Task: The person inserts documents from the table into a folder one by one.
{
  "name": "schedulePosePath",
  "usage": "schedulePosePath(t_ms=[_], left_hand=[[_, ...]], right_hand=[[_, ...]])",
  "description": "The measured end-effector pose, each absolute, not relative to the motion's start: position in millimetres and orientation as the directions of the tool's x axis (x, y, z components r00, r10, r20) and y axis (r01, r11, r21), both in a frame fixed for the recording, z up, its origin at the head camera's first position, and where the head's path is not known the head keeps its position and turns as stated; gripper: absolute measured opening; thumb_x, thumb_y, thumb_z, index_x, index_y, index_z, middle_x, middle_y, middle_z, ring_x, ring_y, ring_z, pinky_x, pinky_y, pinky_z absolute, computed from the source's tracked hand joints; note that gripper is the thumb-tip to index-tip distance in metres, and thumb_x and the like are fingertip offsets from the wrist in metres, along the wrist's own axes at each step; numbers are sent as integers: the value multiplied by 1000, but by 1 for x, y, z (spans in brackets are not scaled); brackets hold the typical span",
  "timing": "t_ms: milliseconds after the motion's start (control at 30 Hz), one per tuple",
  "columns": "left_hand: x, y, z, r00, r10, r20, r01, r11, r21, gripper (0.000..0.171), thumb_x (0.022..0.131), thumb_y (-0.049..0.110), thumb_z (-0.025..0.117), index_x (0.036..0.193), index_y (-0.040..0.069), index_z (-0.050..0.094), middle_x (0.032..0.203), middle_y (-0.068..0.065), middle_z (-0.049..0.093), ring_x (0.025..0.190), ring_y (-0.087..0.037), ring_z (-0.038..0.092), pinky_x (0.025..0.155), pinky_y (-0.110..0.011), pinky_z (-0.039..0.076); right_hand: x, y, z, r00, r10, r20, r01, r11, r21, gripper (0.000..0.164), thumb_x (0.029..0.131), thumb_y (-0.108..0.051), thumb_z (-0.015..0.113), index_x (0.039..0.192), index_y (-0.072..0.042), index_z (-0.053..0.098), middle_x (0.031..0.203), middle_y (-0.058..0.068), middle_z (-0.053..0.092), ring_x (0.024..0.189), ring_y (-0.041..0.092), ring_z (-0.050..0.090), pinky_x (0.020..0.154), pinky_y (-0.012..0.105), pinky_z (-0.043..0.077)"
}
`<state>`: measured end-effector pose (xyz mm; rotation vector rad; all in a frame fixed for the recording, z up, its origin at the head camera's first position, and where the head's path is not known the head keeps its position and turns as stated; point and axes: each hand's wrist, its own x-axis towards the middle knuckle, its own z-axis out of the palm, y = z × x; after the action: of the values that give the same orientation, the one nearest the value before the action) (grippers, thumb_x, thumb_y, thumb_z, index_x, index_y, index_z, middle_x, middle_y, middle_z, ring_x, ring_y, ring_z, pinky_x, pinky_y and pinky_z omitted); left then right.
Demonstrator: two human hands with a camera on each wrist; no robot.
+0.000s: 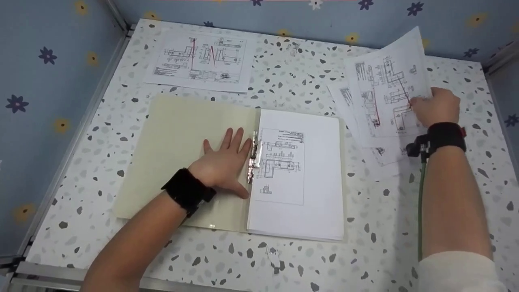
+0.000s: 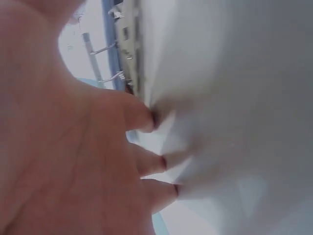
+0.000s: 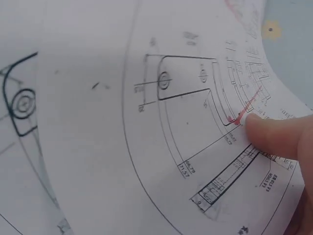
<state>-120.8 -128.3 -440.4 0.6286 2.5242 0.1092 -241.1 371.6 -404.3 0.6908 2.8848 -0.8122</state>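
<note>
An open cream folder (image 1: 162, 134) lies mid-table, its metal ring clip (image 1: 254, 156) along the spine. On its right side sits a stack of white paper (image 1: 320, 170) with a printed technical drawing on top. My left hand (image 1: 223, 166) rests with fingers spread on the folder's inner left cover, beside the clip; the left wrist view shows the fingertips touching the cover. With thumb and fingers my right hand (image 1: 438, 107) pinches the right edge of a drawing sheet (image 1: 389, 89) marked in red. That sheet is curved and partly lifted; in the right wrist view the thumb (image 3: 274, 129) presses on it.
Under the held sheet lie more drawing sheets (image 1: 371, 160) on the speckled table (image 1: 385, 227). Another red-marked drawing (image 1: 198, 61) lies at the back left. A small scrap (image 1: 274, 257) is near the front edge. Flower-patterned panels (image 1: 48, 101) stand around the table.
</note>
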Motion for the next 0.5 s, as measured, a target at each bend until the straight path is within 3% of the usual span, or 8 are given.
schedulePosePath(t_ms=[133, 200, 300, 400, 500], left_hand=[[-124, -133, -430, -739, 469, -483, 418, 882, 216, 125, 75, 56, 79, 159, 3, 3, 164, -18, -13, 150, -38, -11, 100, -82, 12], [-125, -136, -422, -729, 479, -488, 420, 877, 232, 116, 80, 46, 77, 159, 2, 5, 165, -17, -9, 151, -36, -8, 103, -79, 14], [-125, -140, -408, -706, 513, -489, 438, 858, 269, 106, 85, 40, 72, 159, 2, 7, 166, -15, -4, 151, -34, -2, 106, -75, 17], [-123, -141, -396, -692, 548, -471, 444, 837, 320, 103, 89, 47, 68, 159, 4, 5, 166, -12, -2, 152, -32, 0, 109, -71, 18], [-120, -138, -389, -700, 571, -428, 451, 819, 355, 103, 91, 53, 64, 159, 4, 5, 167, -11, 0, 152, -30, 1, 110, -69, 19]], right_hand=[[-236, 372, -381, -889, 433, -151, 417, 624, -661, 61, 96, -47, 60, 147, -17, 50, 131, 11, 61, 103, 21, 61, 84, 36, 48], [-232, 370, -368, -885, 443, -145, 365, 466, -806, 55, 92, -42, 69, 141, -19, 56, 123, 5, 64, 96, 15, 63, 77, 29, 50], [-224, 362, -352, -900, 421, -113, 210, 191, -959, 49, 88, -27, 78, 133, -17, 63, 121, 3, 67, 98, 17, 67, 75, 26, 54], [-213, 349, -344, -931, 361, -47, 37, -36, -999, 47, 84, -9, 80, 128, -10, 64, 126, 10, 66, 105, 24, 67, 78, 28, 56], [-202, 336, -340, -958, 288, 11, -60, -163, -985, 47, 83, 2, 76, 128, -5, 62, 128, 15, 65, 109, 29, 66, 82, 31, 56]])
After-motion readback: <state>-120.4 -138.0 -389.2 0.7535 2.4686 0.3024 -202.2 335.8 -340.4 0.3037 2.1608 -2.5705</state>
